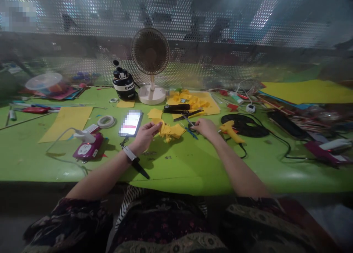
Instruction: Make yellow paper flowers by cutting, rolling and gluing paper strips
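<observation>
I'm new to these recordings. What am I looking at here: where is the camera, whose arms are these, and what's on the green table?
There is no machine here: one camera worn on a person's head looks forward and down, so the two bare arms are the wearer's own. The left hand pinches a yellow piece beside a pile of yellow scraps. The right hand rests at what looks like a scissors handle; its grip is too blurred to judge. On the green table lie a phone and a yellow glue gun; a small fan stands behind.
</observation>
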`<state>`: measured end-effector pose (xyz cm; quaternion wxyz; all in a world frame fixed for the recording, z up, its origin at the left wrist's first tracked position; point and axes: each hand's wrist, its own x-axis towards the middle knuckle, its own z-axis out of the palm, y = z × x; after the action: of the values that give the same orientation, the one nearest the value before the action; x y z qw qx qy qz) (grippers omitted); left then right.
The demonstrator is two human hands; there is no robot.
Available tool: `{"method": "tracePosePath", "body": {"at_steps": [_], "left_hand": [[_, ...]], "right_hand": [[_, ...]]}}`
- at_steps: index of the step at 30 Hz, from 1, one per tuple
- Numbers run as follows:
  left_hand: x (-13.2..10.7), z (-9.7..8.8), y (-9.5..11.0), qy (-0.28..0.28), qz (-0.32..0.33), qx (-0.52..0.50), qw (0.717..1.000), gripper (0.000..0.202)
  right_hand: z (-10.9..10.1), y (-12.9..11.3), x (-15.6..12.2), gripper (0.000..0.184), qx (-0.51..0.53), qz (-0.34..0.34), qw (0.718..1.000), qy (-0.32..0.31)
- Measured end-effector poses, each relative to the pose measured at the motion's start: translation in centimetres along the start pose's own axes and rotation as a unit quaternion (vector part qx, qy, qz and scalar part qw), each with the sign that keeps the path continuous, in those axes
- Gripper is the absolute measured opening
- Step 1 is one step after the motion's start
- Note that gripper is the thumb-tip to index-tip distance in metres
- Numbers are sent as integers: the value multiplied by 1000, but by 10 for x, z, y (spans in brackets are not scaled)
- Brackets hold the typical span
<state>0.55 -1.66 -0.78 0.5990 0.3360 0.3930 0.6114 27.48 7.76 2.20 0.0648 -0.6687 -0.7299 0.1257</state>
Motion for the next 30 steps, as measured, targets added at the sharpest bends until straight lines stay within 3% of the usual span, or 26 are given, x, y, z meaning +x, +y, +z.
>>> {"method": "tracePosePath", "body": {"at_steps": [4,6,9,12,16,20,23,26,28,30], "left_hand": [[-2,3,3,6,7,7,1000,21],[-5,6,3,0,0,4,1000,20],[-10,11,0,-19,-19,-1,1000,19],[-15,15,-3,-38,-34,5,999,17],[-17,18,-7,-60,-70,-16,996,14],[-15,19,-5,-79,-110,-47,990,10],[-12,16,6,-80,-109,-12,991,13],[-9,9,25,-76,-96,132,984,19],[-7,5,37,-117,-116,219,962,23],[-6,4,44,-116,-126,267,948,24]], "right_hand": [[-10,-12,-14,14,54,-15,996,72],[-13,-26,-29,19,155,-69,980,103],[-8,-51,-56,35,345,-169,923,-32],[8,-67,-72,40,404,-217,883,-98],[26,-68,-69,44,437,-228,863,-110],[23,-64,-63,41,483,-220,838,-125],[15,-63,-67,33,466,-215,846,-144],[9,-60,-69,26,423,-208,867,-164],[7,-56,-65,25,387,-216,886,-135],[7,-50,-56,22,333,-238,911,-50]]}}
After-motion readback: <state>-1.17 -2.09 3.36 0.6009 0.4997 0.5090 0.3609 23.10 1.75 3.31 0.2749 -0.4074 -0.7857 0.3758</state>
